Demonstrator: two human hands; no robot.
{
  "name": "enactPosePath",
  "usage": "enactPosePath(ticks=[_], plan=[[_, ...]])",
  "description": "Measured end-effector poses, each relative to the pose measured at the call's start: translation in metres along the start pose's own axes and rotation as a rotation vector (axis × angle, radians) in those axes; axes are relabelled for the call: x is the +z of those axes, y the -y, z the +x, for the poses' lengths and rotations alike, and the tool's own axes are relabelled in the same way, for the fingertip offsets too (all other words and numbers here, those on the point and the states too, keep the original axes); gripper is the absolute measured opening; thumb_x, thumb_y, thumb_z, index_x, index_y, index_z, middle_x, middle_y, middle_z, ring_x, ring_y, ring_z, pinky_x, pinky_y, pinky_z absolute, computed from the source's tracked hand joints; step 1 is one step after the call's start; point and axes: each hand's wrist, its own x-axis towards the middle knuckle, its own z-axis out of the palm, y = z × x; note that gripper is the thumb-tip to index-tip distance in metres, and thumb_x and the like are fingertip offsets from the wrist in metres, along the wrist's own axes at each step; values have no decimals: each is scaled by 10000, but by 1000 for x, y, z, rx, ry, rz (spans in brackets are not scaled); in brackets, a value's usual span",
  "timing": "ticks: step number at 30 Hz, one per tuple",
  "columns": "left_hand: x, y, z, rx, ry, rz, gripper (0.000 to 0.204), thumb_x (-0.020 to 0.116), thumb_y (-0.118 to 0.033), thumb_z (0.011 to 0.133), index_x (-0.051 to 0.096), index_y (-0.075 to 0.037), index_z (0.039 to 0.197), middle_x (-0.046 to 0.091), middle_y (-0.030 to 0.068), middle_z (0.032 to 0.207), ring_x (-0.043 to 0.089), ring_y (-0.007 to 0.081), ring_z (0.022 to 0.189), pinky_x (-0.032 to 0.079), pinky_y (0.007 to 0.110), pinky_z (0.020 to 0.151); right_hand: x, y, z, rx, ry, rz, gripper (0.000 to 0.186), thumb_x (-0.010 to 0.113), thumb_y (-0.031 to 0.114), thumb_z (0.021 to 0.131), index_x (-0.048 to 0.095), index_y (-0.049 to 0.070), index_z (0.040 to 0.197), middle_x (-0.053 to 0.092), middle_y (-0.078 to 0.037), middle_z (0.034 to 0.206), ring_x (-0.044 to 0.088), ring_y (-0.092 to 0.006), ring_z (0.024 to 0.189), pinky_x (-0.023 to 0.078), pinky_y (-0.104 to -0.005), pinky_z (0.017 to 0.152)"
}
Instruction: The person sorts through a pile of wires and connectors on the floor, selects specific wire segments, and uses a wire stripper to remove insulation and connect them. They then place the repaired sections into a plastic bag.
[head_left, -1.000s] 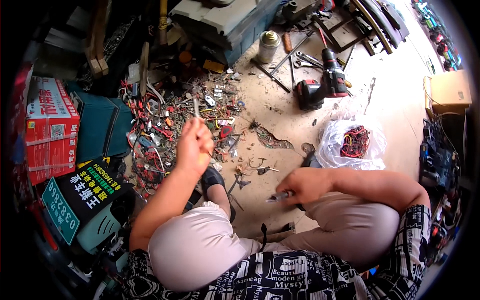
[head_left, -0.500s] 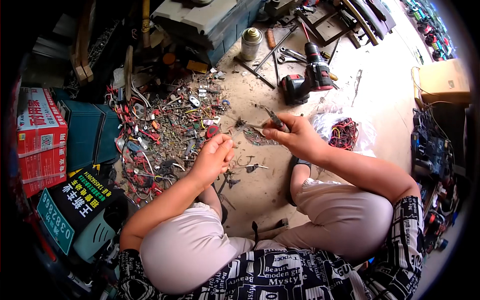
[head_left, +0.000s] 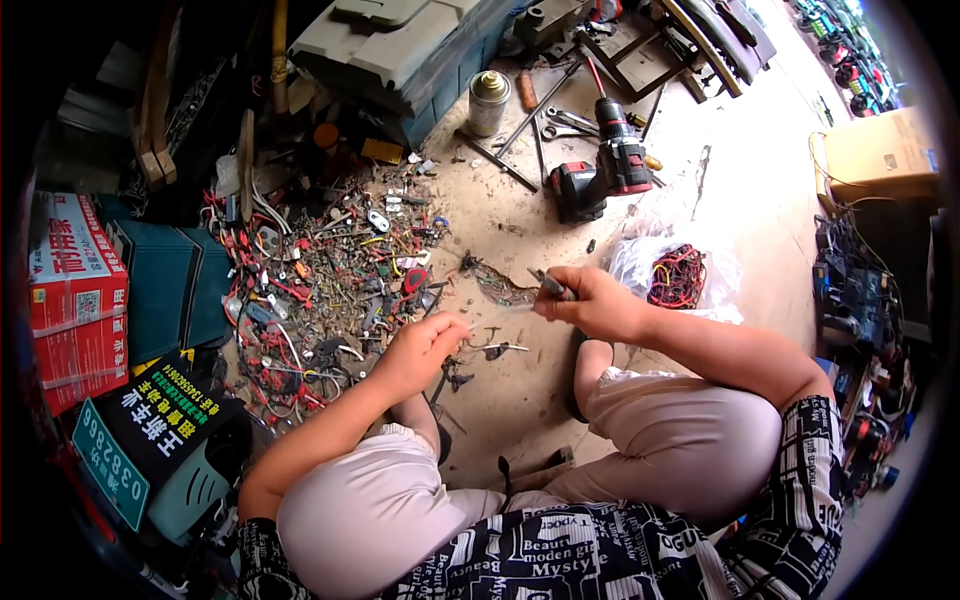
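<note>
My left hand [head_left: 425,350] is closed, fingertips pinched on a thin pale strand [head_left: 500,316] that stretches toward my other hand; its exact kind is unclear. My right hand [head_left: 588,305] grips a dark hand tool with metal tips [head_left: 555,285], apparently pliers, at the strand's other end. Both hands are in front of my knees, above a dusty floor [head_left: 510,400]. Beyond my left hand lies a dense heap of small parts, screws and wire scraps [head_left: 335,260]. A white plastic bag of red and black wire [head_left: 677,272] sits just beyond my right hand.
A drill [head_left: 620,160], spray can [head_left: 488,100], wrenches [head_left: 565,127] and rods lie ahead, below a grey case [head_left: 390,50] and metal frame [head_left: 680,50]. Red box [head_left: 78,290], teal case [head_left: 170,295] and signboard stand left; cardboard box [head_left: 875,155] and dark machinery [head_left: 850,275] right.
My left hand lowered from above the heap to near my knees. My right hand rose from between my knees with the tool, met the left, then both came down slightly and apart.
</note>
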Motion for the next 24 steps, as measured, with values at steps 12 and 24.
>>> enactPosePath(ticks=[12, 24], plan=[[-9, 12, -2, 381, -40, 701, 185, 541, -222, 948, 570, -40, 942, 637, 150, 803, 622, 370, 795, 487, 428, 681, -14, -9, -3, 146, -60, 158, 133, 653, 147, 895, 615, 30, 943, 598, -4, 794, 524, -91, 764, 446, -261, 721], [-13, -47, 36, -33, -76, -1099, 129, 474, -190, 1008, 534, -99, 1077, 600, 113, 1175, 575, 248, 1128, 463, 364, 904, 7, 28, 15, -35, -142, 42, 193, 645, 202, 914, 670, 26, 990, 604, 13, 737, 504, -49, 694, 433, -243, 626]])
